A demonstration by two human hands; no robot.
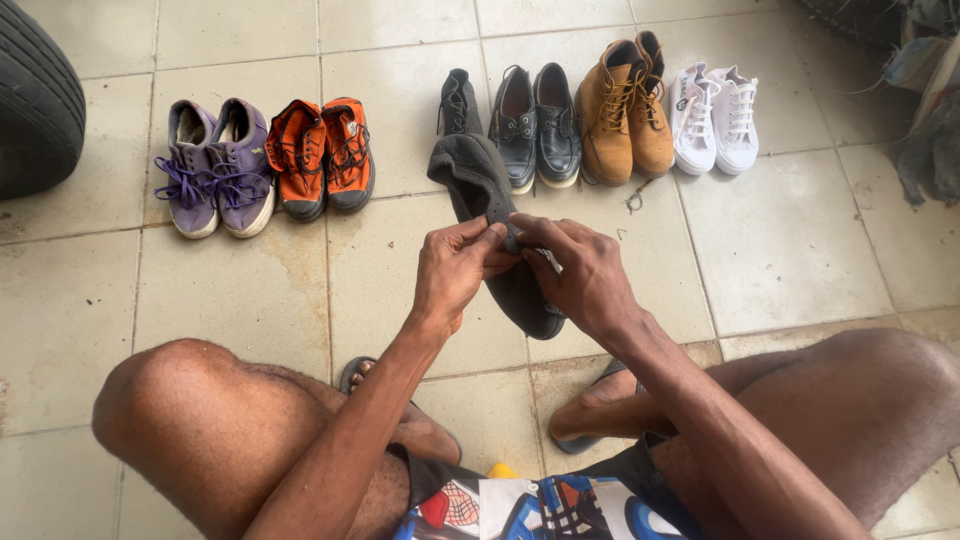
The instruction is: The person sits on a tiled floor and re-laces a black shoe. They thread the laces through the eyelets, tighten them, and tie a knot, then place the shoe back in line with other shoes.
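Two hands work one dark grey shoe (490,215) in the head view, which is the only view. I hold it above the tiled floor (790,250), between my knees, with its toe pointing near-right and its heel toward the far row of footwear.

Step in hand, as I judge it: lacing or adjusting the lace at the shoe's upper. To do it well, I should keep the shoe steady with one grip, draw the lace end (550,260) straight, and keep the tension even, so that the eyelets do not pucker.

Pose: my left hand (455,270) comes up from the near-left, wrist straight, with thumb and forefinger pinched closed on the shoe's upper edge. My right hand (585,275) comes from the near-right, fingers curled, its grip closed on the same upper, where a pale lace end shows. The fingertips of both hands meet over the middle of the shoe.

Far row, left to right: purple sneakers (215,165), orange sneakers (322,155), one grey shoe (458,102), black leather shoes (537,125), tan boots (627,108), white sneakers (713,118). A tyre (35,100) stands at far left.
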